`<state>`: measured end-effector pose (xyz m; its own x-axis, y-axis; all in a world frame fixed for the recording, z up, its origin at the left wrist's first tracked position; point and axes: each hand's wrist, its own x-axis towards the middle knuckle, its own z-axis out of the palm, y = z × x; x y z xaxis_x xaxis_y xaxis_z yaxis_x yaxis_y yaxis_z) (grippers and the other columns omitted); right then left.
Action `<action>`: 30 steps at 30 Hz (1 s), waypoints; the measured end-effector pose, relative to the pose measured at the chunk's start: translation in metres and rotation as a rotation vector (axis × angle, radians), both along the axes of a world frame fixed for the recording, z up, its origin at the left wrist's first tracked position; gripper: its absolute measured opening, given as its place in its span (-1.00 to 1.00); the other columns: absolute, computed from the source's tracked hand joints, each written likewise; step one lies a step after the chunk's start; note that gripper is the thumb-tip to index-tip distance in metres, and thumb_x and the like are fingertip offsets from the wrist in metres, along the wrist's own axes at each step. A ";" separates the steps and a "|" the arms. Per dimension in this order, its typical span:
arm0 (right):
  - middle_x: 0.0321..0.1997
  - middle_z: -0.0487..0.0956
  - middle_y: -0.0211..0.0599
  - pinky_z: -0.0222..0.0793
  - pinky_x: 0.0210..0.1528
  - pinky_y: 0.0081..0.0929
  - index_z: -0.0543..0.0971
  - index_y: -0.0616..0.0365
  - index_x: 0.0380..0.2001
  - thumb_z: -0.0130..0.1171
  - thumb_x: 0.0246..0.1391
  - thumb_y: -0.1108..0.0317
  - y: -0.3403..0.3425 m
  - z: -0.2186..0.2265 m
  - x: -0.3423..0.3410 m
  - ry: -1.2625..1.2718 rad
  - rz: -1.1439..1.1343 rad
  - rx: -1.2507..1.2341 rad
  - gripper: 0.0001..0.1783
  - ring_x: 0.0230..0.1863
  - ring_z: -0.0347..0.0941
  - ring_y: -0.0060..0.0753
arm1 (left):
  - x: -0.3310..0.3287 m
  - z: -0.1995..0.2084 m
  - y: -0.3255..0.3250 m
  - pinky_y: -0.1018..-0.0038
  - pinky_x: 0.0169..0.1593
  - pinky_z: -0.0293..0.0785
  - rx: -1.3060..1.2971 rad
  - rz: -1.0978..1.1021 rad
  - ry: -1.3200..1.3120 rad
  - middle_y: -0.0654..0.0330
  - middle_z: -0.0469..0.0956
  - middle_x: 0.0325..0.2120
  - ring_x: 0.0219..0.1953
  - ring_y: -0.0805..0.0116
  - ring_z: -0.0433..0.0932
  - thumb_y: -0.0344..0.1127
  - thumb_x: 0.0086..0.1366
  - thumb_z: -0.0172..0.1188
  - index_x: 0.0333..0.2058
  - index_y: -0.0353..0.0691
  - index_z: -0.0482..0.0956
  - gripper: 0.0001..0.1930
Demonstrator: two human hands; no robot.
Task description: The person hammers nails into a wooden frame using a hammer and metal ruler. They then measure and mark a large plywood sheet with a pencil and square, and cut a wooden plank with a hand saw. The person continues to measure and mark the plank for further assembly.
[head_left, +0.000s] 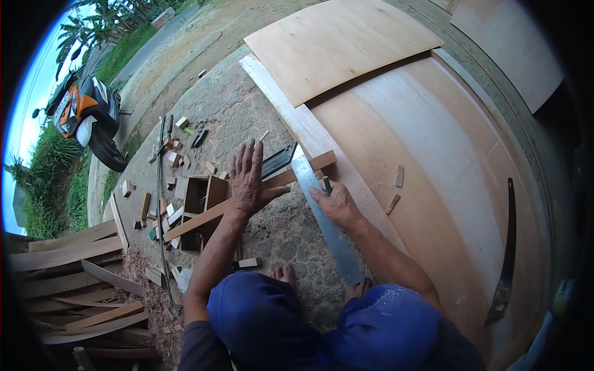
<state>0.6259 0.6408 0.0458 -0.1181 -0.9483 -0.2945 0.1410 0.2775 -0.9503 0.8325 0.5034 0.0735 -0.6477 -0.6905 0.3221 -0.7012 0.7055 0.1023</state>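
My left hand (pixel 249 180) is open, fingers spread, over a narrow wooden strip (pixel 204 217) and beside the black stock (pixel 279 162) of a try square. The square's wide metal blade (pixel 328 230) crosses the strip and stretches back toward my feet. My right hand (pixel 339 207) is closed on a short dark green pencil (pixel 327 184), its thumb by the blade's right edge. The strip's far end (pixel 325 161) lies over the edge of the pale board. Under the strip's near part is an open wooden box (pixel 216 190).
Large plywood sheets (pixel 346 46) lie at the right, with a handsaw (pixel 508 247) and small offcuts (pixel 399 176) on them. Wood blocks (pixel 174 159) litter the concrete at left. Planks (pixel 68 253) are stacked at lower left. A scooter (pixel 93 117) stands far left.
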 end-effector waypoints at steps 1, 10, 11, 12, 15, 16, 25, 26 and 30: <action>-0.44 0.64 -0.34 0.45 -0.27 -0.44 0.60 0.20 -0.23 0.11 0.35 0.14 0.001 -0.007 0.002 0.000 -0.009 -0.021 -0.69 -0.39 0.53 -0.53 | -0.004 0.002 0.000 -0.08 0.45 -0.11 0.077 0.004 -0.054 -0.02 0.17 0.37 0.42 -0.07 0.13 0.31 -0.10 0.48 0.46 -0.09 0.00 0.26; -0.25 0.63 0.08 0.50 0.01 -0.20 0.57 0.27 0.03 -0.11 0.42 -0.12 0.028 -0.016 -0.005 0.476 -0.046 0.033 -0.39 -0.14 0.60 0.01 | -0.016 0.007 -0.012 0.20 0.12 0.41 0.198 -0.096 -0.080 0.04 0.54 -0.06 -0.01 0.06 0.48 0.32 0.08 0.35 0.36 -0.09 0.31 -0.03; -0.24 0.62 0.12 0.49 0.05 -0.17 0.55 0.28 0.06 -0.16 0.42 -0.16 0.032 0.001 -0.005 0.474 -0.091 -0.005 -0.34 -0.10 0.59 0.09 | -0.015 0.010 -0.010 0.19 0.14 0.41 0.215 -0.086 -0.103 0.00 0.53 -0.03 0.03 0.05 0.48 0.32 0.09 0.34 0.37 -0.10 0.30 -0.03; -0.23 0.61 0.16 0.48 0.09 -0.15 0.53 0.29 0.10 -0.20 0.43 -0.19 0.034 0.015 -0.006 0.471 -0.135 -0.043 -0.30 -0.07 0.58 0.17 | -0.013 0.011 -0.007 0.19 0.15 0.40 0.227 -0.068 -0.124 0.01 0.53 -0.01 0.02 0.04 0.48 0.34 0.10 0.32 0.37 -0.12 0.30 -0.02; -0.27 0.60 0.13 0.48 0.05 -0.14 0.52 0.30 0.07 -0.28 0.44 -0.22 0.036 0.031 -0.016 0.663 -0.328 -0.242 -0.27 -0.10 0.58 0.15 | -0.010 0.007 -0.012 0.21 0.16 0.39 0.186 -0.084 -0.094 0.02 0.53 0.01 0.03 0.05 0.47 0.34 0.09 0.32 0.38 -0.11 0.30 -0.02; -0.34 0.59 0.01 0.49 -0.09 -0.20 0.53 0.27 0.01 -0.33 0.45 -0.21 0.034 0.033 -0.022 0.734 -0.376 -0.317 -0.28 -0.24 0.59 -0.04 | -0.010 0.007 -0.012 0.20 0.16 0.39 0.206 -0.085 -0.091 0.01 0.53 0.01 0.04 0.04 0.47 0.34 0.09 0.32 0.37 -0.11 0.30 -0.02; -0.41 0.62 -0.11 0.49 -0.31 -0.35 0.57 0.26 -0.13 0.14 0.33 0.23 0.004 0.042 -0.026 0.659 -0.313 -0.526 -0.72 -0.39 0.60 -0.23 | -0.010 0.004 -0.014 0.20 0.15 0.39 0.220 -0.086 -0.093 0.03 0.53 0.03 0.03 0.04 0.47 0.30 0.08 0.34 0.35 -0.10 0.34 -0.06; -0.37 0.63 -0.07 0.51 -0.28 -0.31 0.57 0.26 -0.12 0.14 0.31 0.27 -0.004 0.035 -0.026 0.748 -0.297 -0.602 -0.74 -0.36 0.62 -0.16 | -0.011 0.003 -0.014 0.20 0.12 0.39 0.199 -0.093 -0.079 0.07 0.52 0.02 0.01 0.06 0.47 0.29 0.08 0.35 0.34 -0.08 0.34 -0.07; -0.32 0.63 0.01 0.55 -0.21 -0.17 0.55 0.24 -0.14 0.17 0.22 0.39 -0.015 0.024 -0.024 0.812 -0.184 -0.581 -0.81 -0.27 0.61 0.04 | -0.010 0.003 -0.013 0.21 0.09 0.39 0.197 -0.099 -0.051 0.10 0.51 0.01 -0.01 0.08 0.47 0.27 0.07 0.36 0.33 -0.06 0.35 -0.08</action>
<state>0.6019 0.6259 0.0703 -0.2362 -0.8661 0.4405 -0.6131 -0.2188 -0.7591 0.8229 0.4904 0.0764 -0.7273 -0.6692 0.1522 -0.6376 0.7410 0.2109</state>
